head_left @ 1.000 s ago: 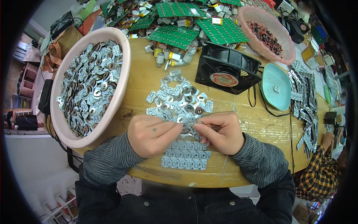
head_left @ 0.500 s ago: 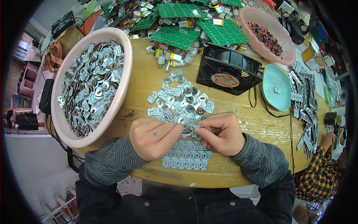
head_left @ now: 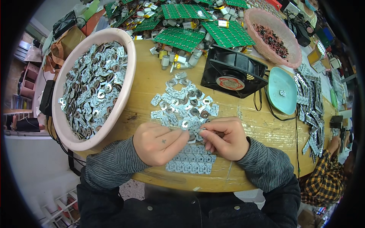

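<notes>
Glossy, scuffed yellow wood-look table with a curved near edge fills the middle of our crowded workroom. Along its far side, green rectangular circuit panels lie over a jumble of wired components, with a pink scalloped plastic bowl of dark, red-wired parts beside them. At our left stands a large pale-pink oval basin heaped with small whitish boards; at our right, past a square black fan, sits a turquoise plastic tray bearing one small board. Farther right, a co-worker's yellow-and-black checked sleeve shows at the table's edge.

At the centre, our right hand pinches a small silvery piece between thumb and forefinger, just above a loose pile of small whitish boards. Our left hand bunches its fingers opposite; we cannot tell what they grip. Neat rows of joined whitish boards lie nearer us.
</notes>
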Demonstrator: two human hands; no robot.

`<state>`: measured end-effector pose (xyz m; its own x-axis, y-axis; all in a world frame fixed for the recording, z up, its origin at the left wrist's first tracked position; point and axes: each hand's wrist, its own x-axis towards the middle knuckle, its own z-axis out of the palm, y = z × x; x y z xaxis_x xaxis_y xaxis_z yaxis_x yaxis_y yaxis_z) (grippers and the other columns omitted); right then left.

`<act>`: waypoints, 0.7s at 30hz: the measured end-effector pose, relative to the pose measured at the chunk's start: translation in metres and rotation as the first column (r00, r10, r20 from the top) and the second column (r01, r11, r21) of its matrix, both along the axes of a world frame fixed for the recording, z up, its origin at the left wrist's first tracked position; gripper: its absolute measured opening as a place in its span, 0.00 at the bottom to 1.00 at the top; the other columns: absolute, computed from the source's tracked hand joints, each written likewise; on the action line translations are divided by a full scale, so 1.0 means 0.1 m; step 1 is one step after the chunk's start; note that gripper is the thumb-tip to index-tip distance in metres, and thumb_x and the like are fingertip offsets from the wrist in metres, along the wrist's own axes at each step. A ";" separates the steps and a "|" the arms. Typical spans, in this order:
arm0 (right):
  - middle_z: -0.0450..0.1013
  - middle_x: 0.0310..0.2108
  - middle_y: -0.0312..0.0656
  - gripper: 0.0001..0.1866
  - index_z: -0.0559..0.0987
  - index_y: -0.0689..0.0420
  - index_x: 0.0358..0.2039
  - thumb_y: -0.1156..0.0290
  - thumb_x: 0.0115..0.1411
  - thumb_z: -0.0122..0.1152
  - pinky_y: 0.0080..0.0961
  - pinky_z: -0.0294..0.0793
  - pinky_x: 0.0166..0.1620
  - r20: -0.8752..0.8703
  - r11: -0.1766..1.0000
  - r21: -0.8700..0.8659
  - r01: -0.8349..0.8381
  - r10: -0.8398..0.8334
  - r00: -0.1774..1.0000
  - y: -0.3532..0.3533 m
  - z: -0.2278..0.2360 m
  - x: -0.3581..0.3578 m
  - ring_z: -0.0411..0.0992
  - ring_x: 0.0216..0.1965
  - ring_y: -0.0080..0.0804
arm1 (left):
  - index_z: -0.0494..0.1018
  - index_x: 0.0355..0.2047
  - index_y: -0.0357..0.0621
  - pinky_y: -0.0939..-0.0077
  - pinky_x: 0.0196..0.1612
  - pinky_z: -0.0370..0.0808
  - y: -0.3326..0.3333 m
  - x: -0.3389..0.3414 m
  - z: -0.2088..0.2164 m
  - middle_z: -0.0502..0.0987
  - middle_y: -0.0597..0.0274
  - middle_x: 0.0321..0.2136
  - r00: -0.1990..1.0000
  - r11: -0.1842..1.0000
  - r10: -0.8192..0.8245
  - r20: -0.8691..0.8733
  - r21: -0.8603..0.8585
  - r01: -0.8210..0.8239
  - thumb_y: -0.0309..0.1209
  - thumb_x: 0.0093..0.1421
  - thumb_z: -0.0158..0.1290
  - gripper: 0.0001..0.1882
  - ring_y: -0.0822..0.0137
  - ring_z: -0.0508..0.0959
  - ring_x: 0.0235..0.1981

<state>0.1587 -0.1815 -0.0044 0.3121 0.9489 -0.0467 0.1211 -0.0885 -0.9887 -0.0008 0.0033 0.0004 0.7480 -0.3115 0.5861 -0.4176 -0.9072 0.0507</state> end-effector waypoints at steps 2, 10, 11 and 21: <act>0.76 0.24 0.40 0.07 0.81 0.70 0.36 0.79 0.66 0.58 0.16 0.75 0.25 -0.101 1.000 -0.002 0.018 -0.018 0.995 -0.01 0.01 0.00 0.76 0.22 0.19 | 0.78 0.33 0.35 0.79 0.16 0.68 -0.02 0.00 -0.02 0.75 0.66 0.24 0.987 0.991 -0.134 -0.091 -0.033 0.132 0.28 0.42 0.58 0.15 0.75 0.72 0.17; 0.76 0.24 0.39 0.07 0.81 0.69 0.37 0.77 0.66 0.58 0.16 0.74 0.25 -0.094 0.995 -0.034 0.091 -0.094 0.991 0.02 -0.04 -0.01 0.74 0.22 0.18 | 0.79 0.35 0.30 0.77 0.18 0.72 -0.05 -0.05 0.05 0.80 0.56 0.29 0.997 0.998 -0.064 -0.032 -0.024 0.063 0.23 0.40 0.58 0.19 0.69 0.77 0.19; 0.77 0.23 0.38 0.07 0.82 0.68 0.35 0.77 0.66 0.59 0.17 0.73 0.24 -0.142 0.993 -0.049 0.112 -0.118 0.983 0.02 -0.05 -0.01 0.74 0.21 0.18 | 0.79 0.35 0.30 0.77 0.18 0.72 -0.05 -0.04 0.05 0.80 0.56 0.29 0.997 0.998 -0.064 -0.032 -0.024 0.064 0.23 0.40 0.58 0.19 0.69 0.77 0.19; 0.75 0.26 0.37 0.08 0.80 0.69 0.40 0.78 0.67 0.57 0.15 0.71 0.24 0.061 0.998 0.004 0.056 -0.056 0.997 -0.01 -0.06 0.02 0.72 0.22 0.17 | 0.78 0.37 0.30 0.74 0.19 0.73 -0.01 -0.01 -0.01 0.80 0.55 0.29 0.995 0.993 0.087 -0.039 -0.071 -0.090 0.18 0.41 0.62 0.19 0.66 0.77 0.18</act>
